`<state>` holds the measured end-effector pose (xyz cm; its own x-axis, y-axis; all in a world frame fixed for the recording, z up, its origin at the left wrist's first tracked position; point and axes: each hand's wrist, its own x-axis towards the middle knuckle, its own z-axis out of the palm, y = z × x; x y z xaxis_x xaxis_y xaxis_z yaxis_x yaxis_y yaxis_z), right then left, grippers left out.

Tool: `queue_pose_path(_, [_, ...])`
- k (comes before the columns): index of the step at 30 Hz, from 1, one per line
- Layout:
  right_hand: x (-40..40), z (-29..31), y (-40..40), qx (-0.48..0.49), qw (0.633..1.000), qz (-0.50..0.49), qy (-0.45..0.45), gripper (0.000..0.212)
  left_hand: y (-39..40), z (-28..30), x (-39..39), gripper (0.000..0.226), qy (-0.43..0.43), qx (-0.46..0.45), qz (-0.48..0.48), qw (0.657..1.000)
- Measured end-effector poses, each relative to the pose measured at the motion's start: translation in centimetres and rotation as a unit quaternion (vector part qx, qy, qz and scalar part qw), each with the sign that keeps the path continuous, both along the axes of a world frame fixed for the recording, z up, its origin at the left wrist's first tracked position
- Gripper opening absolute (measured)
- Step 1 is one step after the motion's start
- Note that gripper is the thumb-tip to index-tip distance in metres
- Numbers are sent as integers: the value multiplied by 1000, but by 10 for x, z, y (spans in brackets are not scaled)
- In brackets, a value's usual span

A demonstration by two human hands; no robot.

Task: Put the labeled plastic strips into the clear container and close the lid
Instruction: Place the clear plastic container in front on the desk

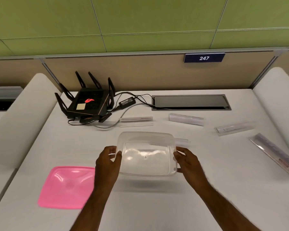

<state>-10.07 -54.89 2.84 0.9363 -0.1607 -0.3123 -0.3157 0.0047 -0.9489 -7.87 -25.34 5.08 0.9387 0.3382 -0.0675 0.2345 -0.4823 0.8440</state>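
On my white desk [157, 205], a black router [87, 104] with upright antennas sits far left, its power adapter [127, 102] beside it. A blue sign [204, 58] reads 247 above a cable hatch [190, 102].

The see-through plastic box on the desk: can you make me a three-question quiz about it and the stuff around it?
1. Where is the flat pink plastic lid?
A. left of the clear plastic box
B. on the box
C. behind the black router

2. What number is on the blue sign?
A. 742
B. 247
C. 100

3. What is inside the box?
A. strips
B. a cable
C. nothing

Answers: 1 A, the lid lies on the white desk by the left hand. 2 B, white digits read 247. 3 C, the desk shows through it; the right hand holds its other side.
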Motion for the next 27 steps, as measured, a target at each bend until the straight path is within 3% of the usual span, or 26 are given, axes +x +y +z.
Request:
queue_pose_path(18, [-61,-19,-125,-22,997,-46,64,20,-113,-39,-41,10,65,7,-71,995])
queue_pose_path(27, [-81,-24,-148,-9,996,-47,77,21,-134,-53,-51,22,84,18,-87,992])
